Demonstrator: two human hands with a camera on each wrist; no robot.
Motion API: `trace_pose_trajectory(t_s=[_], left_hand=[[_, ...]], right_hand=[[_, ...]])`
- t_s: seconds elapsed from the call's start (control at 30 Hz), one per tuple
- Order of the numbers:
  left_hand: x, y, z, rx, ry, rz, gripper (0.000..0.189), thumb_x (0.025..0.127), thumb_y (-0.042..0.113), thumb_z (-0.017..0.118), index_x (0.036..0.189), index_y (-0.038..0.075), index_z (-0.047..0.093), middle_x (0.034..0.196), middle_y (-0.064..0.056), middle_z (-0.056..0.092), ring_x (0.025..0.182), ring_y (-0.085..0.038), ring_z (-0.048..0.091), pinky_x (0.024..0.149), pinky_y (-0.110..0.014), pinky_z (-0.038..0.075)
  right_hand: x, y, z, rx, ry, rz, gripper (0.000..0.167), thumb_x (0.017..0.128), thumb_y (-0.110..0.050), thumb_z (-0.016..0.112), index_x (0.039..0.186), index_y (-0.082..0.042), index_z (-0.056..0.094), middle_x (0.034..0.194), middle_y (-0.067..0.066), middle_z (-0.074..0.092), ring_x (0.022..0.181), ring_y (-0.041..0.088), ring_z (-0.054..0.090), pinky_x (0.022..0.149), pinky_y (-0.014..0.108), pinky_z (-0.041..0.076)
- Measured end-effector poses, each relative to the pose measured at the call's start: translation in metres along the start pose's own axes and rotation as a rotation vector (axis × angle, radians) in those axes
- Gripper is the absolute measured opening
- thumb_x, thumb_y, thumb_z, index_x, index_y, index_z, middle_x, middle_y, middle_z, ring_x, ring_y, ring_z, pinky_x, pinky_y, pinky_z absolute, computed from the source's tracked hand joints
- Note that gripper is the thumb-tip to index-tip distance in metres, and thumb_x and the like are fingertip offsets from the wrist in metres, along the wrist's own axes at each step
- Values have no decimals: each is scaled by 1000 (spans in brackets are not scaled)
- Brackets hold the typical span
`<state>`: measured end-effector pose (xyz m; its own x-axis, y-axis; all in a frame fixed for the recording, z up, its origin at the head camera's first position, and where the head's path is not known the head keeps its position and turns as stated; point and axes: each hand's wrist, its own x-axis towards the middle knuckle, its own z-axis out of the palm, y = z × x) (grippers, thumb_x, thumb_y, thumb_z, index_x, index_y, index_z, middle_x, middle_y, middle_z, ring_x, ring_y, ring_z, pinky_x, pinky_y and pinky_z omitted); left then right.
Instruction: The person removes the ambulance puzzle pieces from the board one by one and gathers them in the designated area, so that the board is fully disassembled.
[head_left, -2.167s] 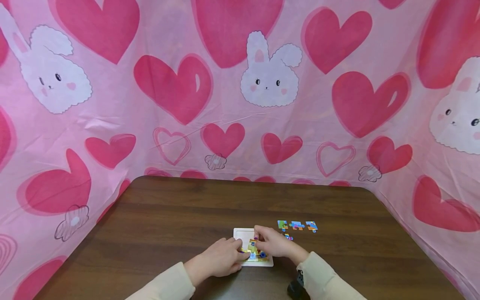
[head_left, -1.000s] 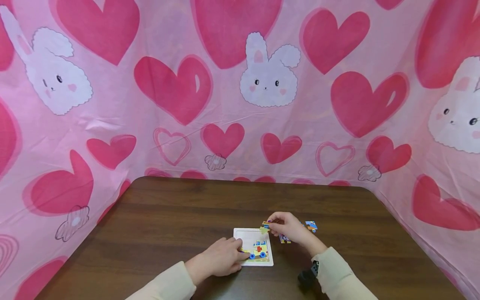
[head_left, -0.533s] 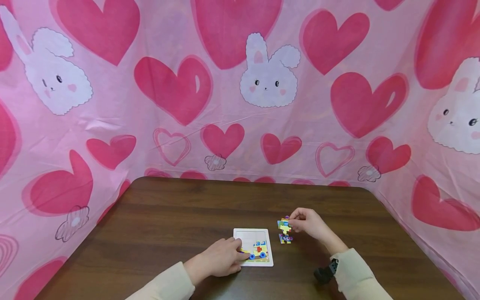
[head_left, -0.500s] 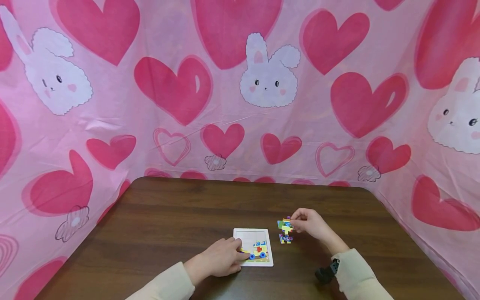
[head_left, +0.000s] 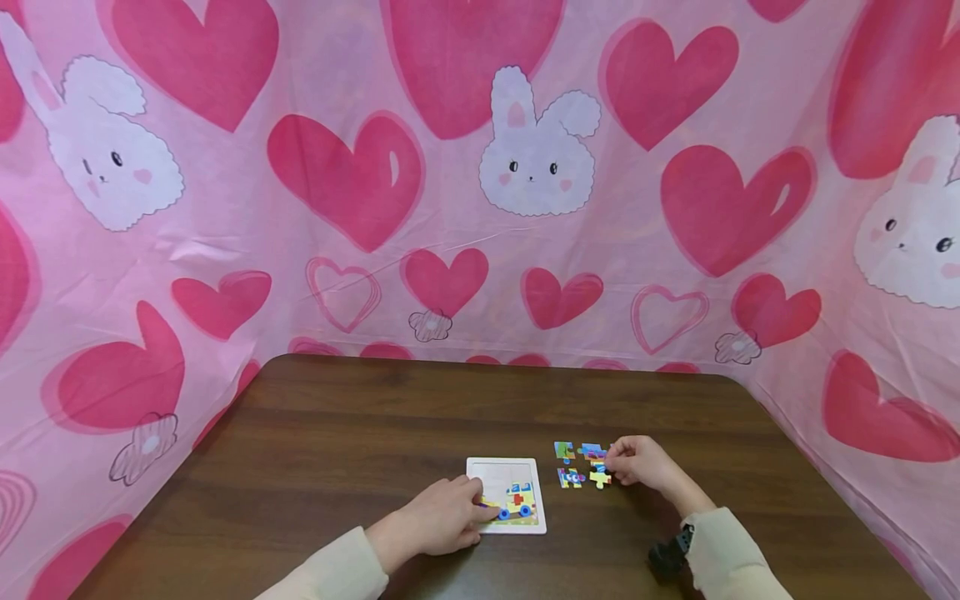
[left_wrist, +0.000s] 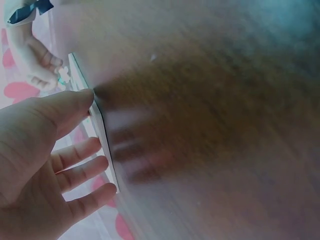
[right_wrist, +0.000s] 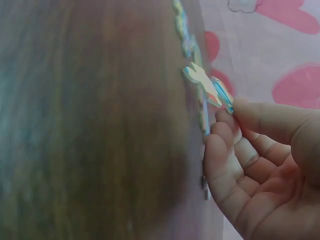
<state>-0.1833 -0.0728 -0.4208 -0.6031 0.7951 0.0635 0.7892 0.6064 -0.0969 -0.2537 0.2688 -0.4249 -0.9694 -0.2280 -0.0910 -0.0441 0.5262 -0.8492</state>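
Note:
My left hand [head_left: 444,515] rests at the left side of a small white-framed puzzle tray [head_left: 504,460]. In the left wrist view its thumb touches the tray's edge, and the other fingers lie fairly straight against the board. My right hand [head_left: 643,463] pinches a yellow and blue jigsaw piece [head_left: 600,480] between thumb and fingertips. That piece is tilted above the table in the right wrist view, close to the loose pieces. Inside the tray, joined pieces [head_left: 519,500] show a yellow vehicle with a red cross and blue wheels. My left fingers hide part of this picture.
Loose jigsaw pieces lie right of the tray: a green one [head_left: 564,451], a blue and orange one [head_left: 591,451] and a purple one [head_left: 568,478]. The brown wooden table [head_left: 390,408] meets a pink heart-patterned cloth [head_left: 637,242] at its far edge.
My right hand has lifted the yellow piece out of the tray and carried it right, past the green piece, to beside the loose pieces. The left hand has stayed on the tray.

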Motion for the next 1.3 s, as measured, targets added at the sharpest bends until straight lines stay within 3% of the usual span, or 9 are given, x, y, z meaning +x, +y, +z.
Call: trace_pose_trajectory(t_s=[0.3,0.7,0.87,1.1,1.3], left_hand=[[0,-1,2,-1,14,5,44,82,35,69,125,30,59,88,6,47,77,-7,42,58,-17,32],[0,1,-1,-8,-4,-8,44,82,35,68,125,30,59,89,6,47,78,-7,42,58,-17,32],[0,0,1,-17,6,0,44,82,35,68,125,29,59,89,6,47,78,-7,42,58,-16,32],[-1,-1,1,-27,12,-1,44,82,34,68,124,29,60,88,6,47,77,-7,41,58,-16,31],[-1,-1,1,-29,19,6,43,82,33,69,124,28,60,88,6,46,77,-7,41,58,-16,31]], right_hand=[[0,7,-1,-84,-17,-42,11,85,-7,64,82,4,63,72,4,57,61,17,52,56,34,50],[4,2,6,-178,35,27,7,84,-4,64,78,0,64,67,3,54,58,17,49,52,31,48],[4,0,6,-179,45,49,8,84,-6,65,78,-1,63,66,3,53,58,17,49,51,31,47],[5,4,1,-154,-20,-8,12,85,-10,65,76,-4,63,67,3,54,57,16,50,50,30,48],[6,3,5,-163,30,43,8,84,-5,65,76,-2,63,69,3,55,58,17,50,51,31,48]])
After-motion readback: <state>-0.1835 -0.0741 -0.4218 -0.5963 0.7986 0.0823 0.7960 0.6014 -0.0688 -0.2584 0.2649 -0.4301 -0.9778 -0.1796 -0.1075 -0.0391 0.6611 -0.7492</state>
